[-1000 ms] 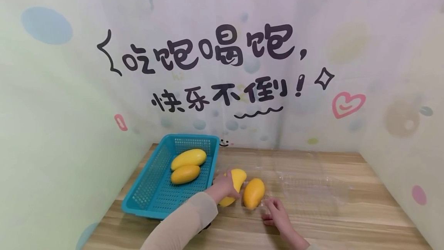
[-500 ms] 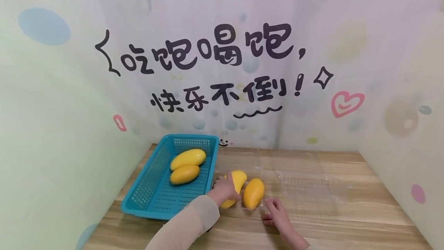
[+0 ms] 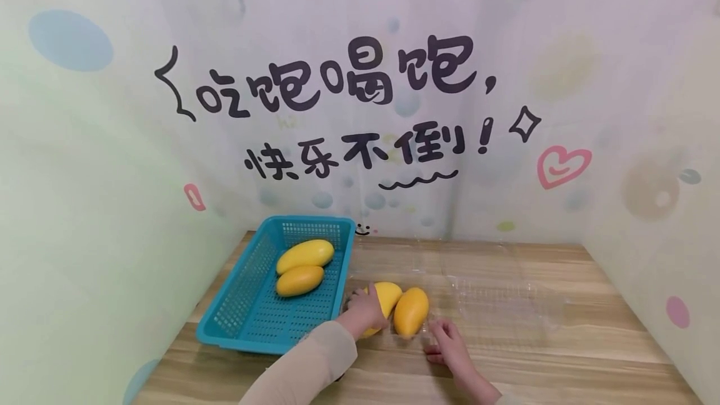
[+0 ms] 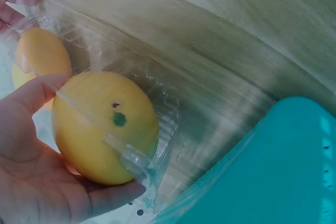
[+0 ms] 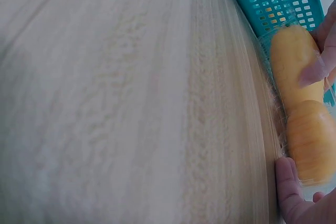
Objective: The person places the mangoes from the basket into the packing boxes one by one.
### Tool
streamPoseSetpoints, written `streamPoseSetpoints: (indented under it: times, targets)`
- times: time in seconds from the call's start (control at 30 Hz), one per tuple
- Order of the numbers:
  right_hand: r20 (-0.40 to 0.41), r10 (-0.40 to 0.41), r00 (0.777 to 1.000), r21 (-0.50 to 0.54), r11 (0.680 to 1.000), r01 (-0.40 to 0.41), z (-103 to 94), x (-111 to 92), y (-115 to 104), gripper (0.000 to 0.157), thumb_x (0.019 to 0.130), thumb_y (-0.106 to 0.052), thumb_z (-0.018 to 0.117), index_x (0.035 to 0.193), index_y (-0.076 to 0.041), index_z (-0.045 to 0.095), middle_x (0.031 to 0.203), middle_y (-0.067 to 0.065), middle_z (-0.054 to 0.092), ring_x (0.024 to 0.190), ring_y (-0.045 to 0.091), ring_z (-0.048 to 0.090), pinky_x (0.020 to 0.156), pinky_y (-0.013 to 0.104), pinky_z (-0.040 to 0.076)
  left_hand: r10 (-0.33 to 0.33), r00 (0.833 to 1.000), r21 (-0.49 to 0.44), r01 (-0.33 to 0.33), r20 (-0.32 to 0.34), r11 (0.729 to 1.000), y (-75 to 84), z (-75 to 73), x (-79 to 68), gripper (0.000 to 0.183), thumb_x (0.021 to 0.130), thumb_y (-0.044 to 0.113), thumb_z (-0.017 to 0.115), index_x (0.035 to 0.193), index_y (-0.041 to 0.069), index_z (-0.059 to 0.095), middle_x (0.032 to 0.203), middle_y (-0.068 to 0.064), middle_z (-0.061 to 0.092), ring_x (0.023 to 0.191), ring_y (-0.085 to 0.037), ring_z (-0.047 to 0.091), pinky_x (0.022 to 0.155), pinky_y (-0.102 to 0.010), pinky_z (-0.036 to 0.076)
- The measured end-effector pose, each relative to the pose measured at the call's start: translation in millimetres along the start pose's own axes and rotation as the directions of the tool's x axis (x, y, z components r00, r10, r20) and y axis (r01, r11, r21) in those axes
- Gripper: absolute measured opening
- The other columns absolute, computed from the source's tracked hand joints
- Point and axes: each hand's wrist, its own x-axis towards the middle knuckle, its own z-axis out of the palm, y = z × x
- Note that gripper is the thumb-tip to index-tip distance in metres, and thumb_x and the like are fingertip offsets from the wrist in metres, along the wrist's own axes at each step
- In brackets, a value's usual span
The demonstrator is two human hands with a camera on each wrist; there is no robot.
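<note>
My left hand (image 3: 365, 310) grips a yellow mango (image 3: 389, 296), thumb on one side and fingers on the other. In the left wrist view, this mango shows a dark green spot, and a clear plastic box (image 4: 169, 121) surrounds its lower side. An orange-yellow mango (image 3: 411, 312) lies right beside it in the same box, the two touching or nearly so. My right hand (image 3: 452, 349) rests at the box's right edge, fingers loosely bent and thumb (image 5: 286, 177) against or close to the plastic wall. Whether it pinches the wall is hard to see.
A blue perforated basket (image 3: 225, 344) stands at the left, with a yellow mango (image 3: 305, 257) and an orange-yellow mango (image 3: 300, 281) inside. Another clear plastic container (image 3: 500, 308) lies on the wooden table (image 3: 607, 367) at the right. A printed curtain (image 3: 360, 5) encloses the table.
The mango in my left hand has shifted slightly, its far end lower and closer to the mango beside it. My right hand has stayed where it was.
</note>
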Motion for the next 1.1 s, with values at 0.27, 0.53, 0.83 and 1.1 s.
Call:
streamPoseSetpoints:
  times: [0.27, 0.53, 0.83, 1.1]
  targets:
    - [-0.008, 0.005, 1.0, -0.004, 1.0, -0.005, -0.2, 1.6, -1.0, 0.038, 0.095, -0.031, 0.044, 0.112, 0.003, 0.04, 0.106, 0.015, 0.046, 0.066, 0.017, 0.059, 0.06, 0.031, 0.052, 0.036, 0.995, 0.149, -0.022, -0.094, 0.989, 0.0, 6.4, -3.5, 0.089, 0.071, 0.048, 0.07, 0.14, 0.008, 0.029, 0.124, -0.023, 0.045, 0.112, -0.036, 0.045, 0.096, -0.045, 0.039]
    - [0.025, -0.014, 1.0, 0.066, 0.998, 0.013, -1.0, 2.3, -1.4, 0.045, 0.096, -0.025, 0.043, 0.122, 0.01, 0.032, 0.11, 0.022, 0.047, 0.07, 0.019, 0.063, 0.064, 0.03, 0.054, 0.109, 0.986, 0.161, -0.088, -0.13, 0.983, -5.3, 11.1, -6.6, 0.089, 0.073, 0.051, 0.068, 0.14, 0.009, 0.029, 0.131, -0.02, 0.041, 0.116, -0.04, 0.043, 0.1, -0.051, 0.033]
    - [0.075, -0.074, 0.994, 0.122, 0.99, 0.065, -5.2, 2.1, 1.1, 0.048, 0.09, -0.011, 0.047, 0.125, 0.014, 0.026, 0.109, 0.025, 0.045, 0.065, 0.018, 0.064, 0.061, 0.03, 0.054, 0.178, 0.963, 0.026, -0.176, -0.205, 0.984, -14.6, 18.4, -6.2, 0.085, 0.077, 0.049, 0.065, 0.14, 0.006, 0.028, 0.138, -0.02, 0.034, 0.122, -0.046, 0.034, 0.102, -0.057, 0.024]
    - [0.108, -0.029, 0.994, 0.035, 0.999, 0.025, -19.1, -8.7, -5.9, 0.048, 0.09, -0.009, 0.044, 0.128, 0.013, 0.023, 0.11, 0.031, 0.046, 0.066, 0.022, 0.063, 0.061, 0.033, 0.054, 0.167, 0.964, -0.255, -0.217, -0.204, 0.942, -29.3, 20.6, -7.6, 0.074, 0.089, 0.047, 0.05, 0.141, 0.001, 0.024, 0.144, -0.025, 0.022, 0.128, -0.047, 0.025, 0.104, -0.051, 0.027]
